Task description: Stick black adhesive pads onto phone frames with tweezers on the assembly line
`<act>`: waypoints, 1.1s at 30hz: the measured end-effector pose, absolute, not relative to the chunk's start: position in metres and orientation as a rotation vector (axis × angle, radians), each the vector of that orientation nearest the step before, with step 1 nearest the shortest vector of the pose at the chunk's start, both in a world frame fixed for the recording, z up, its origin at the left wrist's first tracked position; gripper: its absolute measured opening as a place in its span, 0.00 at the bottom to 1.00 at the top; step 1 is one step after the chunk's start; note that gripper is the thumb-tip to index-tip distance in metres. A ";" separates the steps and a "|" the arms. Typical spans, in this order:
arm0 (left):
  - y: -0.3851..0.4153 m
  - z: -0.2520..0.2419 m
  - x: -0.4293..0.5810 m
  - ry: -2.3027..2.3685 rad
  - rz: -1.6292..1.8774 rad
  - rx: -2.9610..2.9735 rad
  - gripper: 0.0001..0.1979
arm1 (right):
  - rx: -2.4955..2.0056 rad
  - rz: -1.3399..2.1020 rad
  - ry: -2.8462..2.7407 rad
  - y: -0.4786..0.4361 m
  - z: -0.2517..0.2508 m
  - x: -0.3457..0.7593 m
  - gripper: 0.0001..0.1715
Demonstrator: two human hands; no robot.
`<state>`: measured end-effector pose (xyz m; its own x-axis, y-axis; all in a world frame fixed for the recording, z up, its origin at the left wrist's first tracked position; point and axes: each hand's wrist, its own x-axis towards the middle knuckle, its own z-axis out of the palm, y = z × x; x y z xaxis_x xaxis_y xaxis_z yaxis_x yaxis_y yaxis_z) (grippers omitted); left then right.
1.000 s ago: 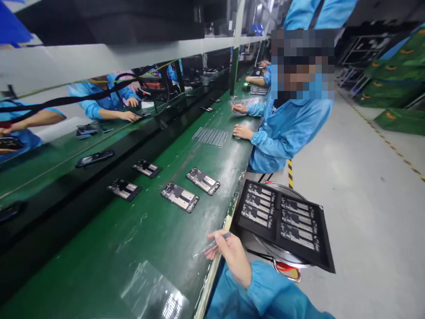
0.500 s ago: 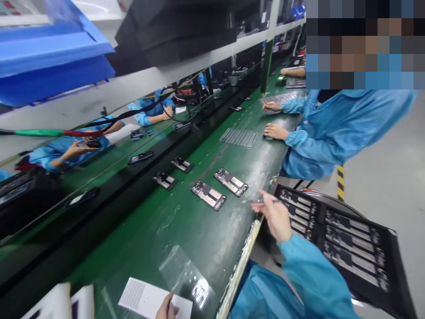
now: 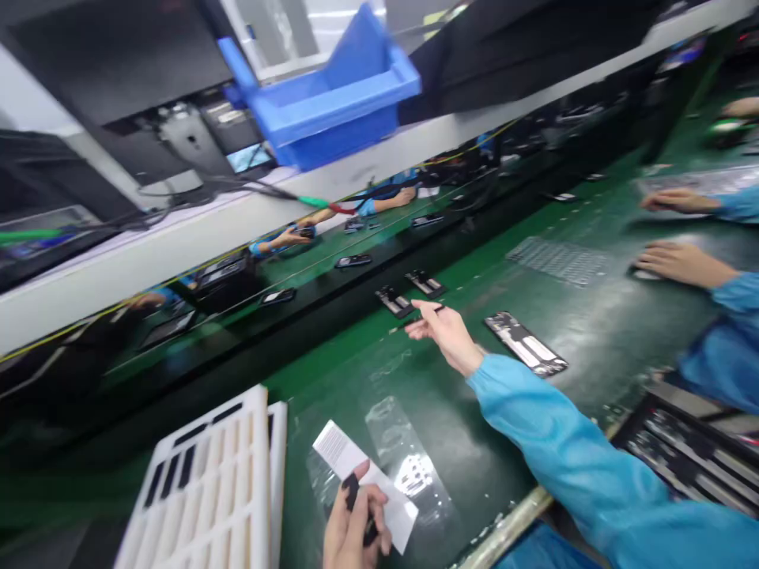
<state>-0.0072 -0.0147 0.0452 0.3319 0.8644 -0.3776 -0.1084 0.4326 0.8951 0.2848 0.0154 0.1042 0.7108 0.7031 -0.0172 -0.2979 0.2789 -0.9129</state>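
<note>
My right hand (image 3: 442, 336), in a blue sleeve, reaches out over the green conveyor belt (image 3: 462, 466). Its fingers are close to several phone frames with dark boards (image 3: 525, 344). A thin tool, the tweezers (image 3: 428, 311), seems pinched in those fingers, but motion blurs it. At the bottom edge my left hand (image 3: 356, 523) grips a white label sheet (image 3: 364, 486) with a printed grey patch. A clear plastic film (image 3: 409, 462) lies under and beside that sheet.
A white ribbed plastic tray (image 3: 207, 490) stands at the lower left. A co-worker's hands (image 3: 681, 265) rest on the belt at the right, near a metal mesh sheet (image 3: 557, 261). A black foam tray of boards (image 3: 693, 450) sits at the lower right. A blue bin (image 3: 332, 103) sits on the shelf.
The view has swung left and tilted, bringing the white tray in. My right hand has moved from the black tray out over the belt. My left hand has risen with the label sheet.
</note>
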 end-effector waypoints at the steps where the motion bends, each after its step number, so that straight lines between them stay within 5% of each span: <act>1: -0.016 0.055 -0.006 1.011 0.793 0.836 0.31 | -1.072 0.764 -0.526 0.011 0.105 0.261 0.33; 10: -0.022 0.100 -0.022 0.790 0.894 0.507 0.15 | -1.232 1.083 -0.664 -0.048 0.084 0.114 0.33; 33: -0.002 0.088 -0.062 0.632 0.832 0.389 0.13 | -1.418 1.060 -0.883 -0.032 0.069 0.100 0.36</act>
